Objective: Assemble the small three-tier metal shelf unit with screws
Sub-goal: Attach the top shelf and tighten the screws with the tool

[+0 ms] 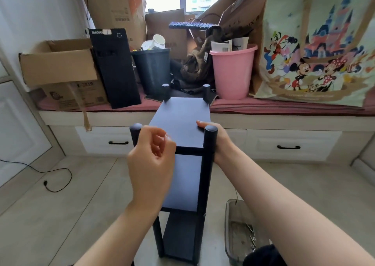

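The black three-tier shelf unit [180,119] stands upright on the floor in front of me, all three boards sitting between its four round posts. My right hand [222,141] grips the near-right post [210,137] just under its cap, with the thumb lying on the top board. My left hand [152,160] hovers in front of the near-left post [135,128]. Its fingers are loosely curled and I see nothing in them. It hides most of that post and the left edge of the middle board.
A clear plastic tray [231,221] with several screws [252,240] lies on the floor to the right of the unit. Behind is a window bench [284,121] with drawers, loaded with cardboard boxes, a pink bucket [233,72] and a black bin. A black cable [58,176] lies on the floor at left.
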`<state>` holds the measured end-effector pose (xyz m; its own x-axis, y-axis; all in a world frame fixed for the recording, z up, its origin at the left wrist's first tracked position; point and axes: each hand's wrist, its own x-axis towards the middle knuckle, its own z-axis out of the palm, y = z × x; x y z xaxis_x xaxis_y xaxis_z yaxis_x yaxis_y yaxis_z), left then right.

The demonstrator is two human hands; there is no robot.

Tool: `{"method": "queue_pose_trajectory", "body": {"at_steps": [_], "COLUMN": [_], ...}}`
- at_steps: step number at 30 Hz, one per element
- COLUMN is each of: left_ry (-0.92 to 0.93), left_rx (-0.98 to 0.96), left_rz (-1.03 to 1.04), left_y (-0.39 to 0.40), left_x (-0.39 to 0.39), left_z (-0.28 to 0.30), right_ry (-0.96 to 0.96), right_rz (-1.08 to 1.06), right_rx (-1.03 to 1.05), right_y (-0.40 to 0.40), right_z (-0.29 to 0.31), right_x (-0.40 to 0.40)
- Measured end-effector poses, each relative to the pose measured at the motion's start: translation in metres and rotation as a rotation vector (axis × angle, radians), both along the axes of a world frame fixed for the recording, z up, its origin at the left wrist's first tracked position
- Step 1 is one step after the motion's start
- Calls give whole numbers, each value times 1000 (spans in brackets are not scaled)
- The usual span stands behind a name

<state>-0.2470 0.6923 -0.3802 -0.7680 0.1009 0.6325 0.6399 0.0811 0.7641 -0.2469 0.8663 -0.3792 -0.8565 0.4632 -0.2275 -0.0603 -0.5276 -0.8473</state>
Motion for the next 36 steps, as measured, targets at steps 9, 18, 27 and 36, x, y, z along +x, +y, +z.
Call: {"method": "queue_pose_trajectory", "body": {"at_steps": [9,18,27,36], "left_ry": [-359,-448,-339,-343], "left_rx": [-109,79,133,152], "left_rz": [-301,-561,-457,-467], "left_y": [11,36,51,50], "left_x": [-1,3,2,2], "left_z": [-23,-27,-35,-35], "right_ry": [-7,-101,-196,-649], "right_rz": [-70,-2,99,285], "right_rx": [59,194,337,581], "right_y": [-8,20,56,95], "right_z": [-2,-7,-22,-122], "right_x": [-16,-12,16,96]}}
